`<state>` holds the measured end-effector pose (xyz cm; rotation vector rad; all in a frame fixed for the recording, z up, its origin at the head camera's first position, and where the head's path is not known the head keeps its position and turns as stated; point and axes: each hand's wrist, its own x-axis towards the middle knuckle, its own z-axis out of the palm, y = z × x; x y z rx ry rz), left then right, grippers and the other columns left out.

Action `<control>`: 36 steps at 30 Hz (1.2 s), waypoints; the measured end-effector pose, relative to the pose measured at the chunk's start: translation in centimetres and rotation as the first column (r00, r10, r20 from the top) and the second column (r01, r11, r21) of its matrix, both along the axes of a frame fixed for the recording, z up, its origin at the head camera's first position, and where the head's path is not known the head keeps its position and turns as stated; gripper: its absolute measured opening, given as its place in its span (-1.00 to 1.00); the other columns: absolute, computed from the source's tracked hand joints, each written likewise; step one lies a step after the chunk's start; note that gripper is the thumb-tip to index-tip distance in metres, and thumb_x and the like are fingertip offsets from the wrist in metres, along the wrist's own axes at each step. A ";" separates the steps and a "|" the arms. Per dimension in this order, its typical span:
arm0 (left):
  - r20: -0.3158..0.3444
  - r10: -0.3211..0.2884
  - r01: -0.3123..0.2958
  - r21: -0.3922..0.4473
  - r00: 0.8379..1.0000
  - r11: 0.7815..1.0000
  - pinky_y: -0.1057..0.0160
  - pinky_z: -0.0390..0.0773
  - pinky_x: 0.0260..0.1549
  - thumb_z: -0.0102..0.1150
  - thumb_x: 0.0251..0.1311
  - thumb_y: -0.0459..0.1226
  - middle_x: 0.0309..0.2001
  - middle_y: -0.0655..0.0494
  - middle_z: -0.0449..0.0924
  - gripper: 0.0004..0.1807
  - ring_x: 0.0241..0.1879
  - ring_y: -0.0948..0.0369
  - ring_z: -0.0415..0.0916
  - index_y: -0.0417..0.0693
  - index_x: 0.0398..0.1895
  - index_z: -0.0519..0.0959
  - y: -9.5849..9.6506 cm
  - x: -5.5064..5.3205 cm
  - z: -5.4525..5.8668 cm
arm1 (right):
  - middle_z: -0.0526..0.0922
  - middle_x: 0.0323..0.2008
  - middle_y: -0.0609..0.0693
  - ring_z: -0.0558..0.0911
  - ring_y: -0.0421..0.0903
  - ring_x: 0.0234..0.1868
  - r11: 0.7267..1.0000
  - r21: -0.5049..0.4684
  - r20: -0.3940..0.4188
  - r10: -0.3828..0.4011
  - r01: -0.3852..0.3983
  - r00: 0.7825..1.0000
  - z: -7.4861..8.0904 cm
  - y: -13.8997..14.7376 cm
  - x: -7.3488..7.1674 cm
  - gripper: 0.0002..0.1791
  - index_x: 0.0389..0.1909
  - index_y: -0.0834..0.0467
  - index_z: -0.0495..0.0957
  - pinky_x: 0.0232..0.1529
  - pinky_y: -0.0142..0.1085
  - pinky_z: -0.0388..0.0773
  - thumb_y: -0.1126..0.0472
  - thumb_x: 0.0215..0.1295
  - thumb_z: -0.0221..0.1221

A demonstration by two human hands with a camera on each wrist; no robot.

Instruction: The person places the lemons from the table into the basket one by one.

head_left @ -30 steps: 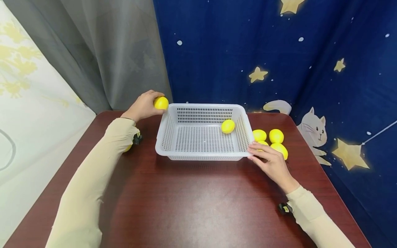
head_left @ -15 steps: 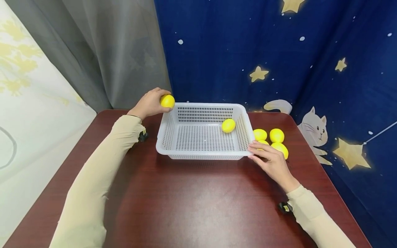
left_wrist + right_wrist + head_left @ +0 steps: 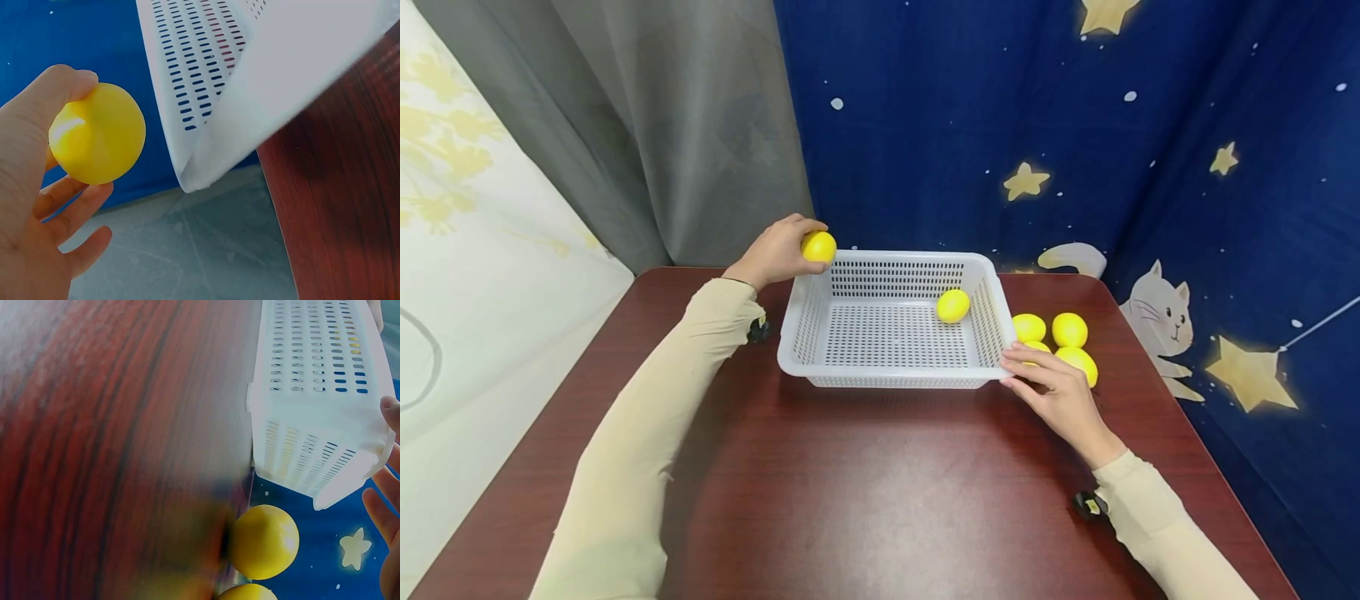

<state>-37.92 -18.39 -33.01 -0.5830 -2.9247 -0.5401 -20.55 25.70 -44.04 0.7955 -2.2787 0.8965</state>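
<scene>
My left hand holds a yellow lemon between thumb and fingers, above the back left corner of a white plastic basket. In the left wrist view the lemon is apart from the basket. A second lemon lies inside the basket toward its right wall. At the front right corner my right hand grips the basket rim, fingers over the side and thumb at the front. The right wrist view shows only part of that hand by the basket.
Several lemons sit on the table right of the basket, one partly hidden by the right hand. The dark red wooden table spreads in front. A grey curtain and a blue star-patterned curtain hang behind.
My left hand has moved right with the lemon, from left of the basket to over its back left corner. My right hand and the basket have stayed in place.
</scene>
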 end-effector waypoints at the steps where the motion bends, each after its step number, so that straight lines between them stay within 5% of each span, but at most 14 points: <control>1: 0.001 -0.003 0.003 0.000 1.000 1.000 -0.04 0.54 0.08 0.37 0.07 0.00 0.25 -0.08 0.45 -0.23 0.05 -0.01 0.48 0.00 0.37 0.40 0.1 0.0 0.0 | 0.76 -0.03 0.07 0.65 -0.05 0.17 1.000 0.000 -0.001 0.002 -0.002 1.000 0.0 0.0 0.0 -0.45 -0.05 0.15 0.74 0.25 -0.63 0.35 0.42 -0.21 0.53; 36: 0.014 -0.114 0.115 -0.045 0.993 0.992 0.07 0.58 0.07 0.37 0.08 -0.02 0.19 -0.06 0.48 -0.24 -0.01 0.06 0.47 -0.07 0.36 0.41 5.5 -0.2 0.1 | 0.76 -0.03 0.06 0.65 -0.05 0.18 1.000 -0.024 -0.009 0.017 -0.018 1.000 -0.4 0.1 -0.1 -0.43 -0.04 0.18 0.73 0.27 -0.61 0.36 0.45 -0.23 0.53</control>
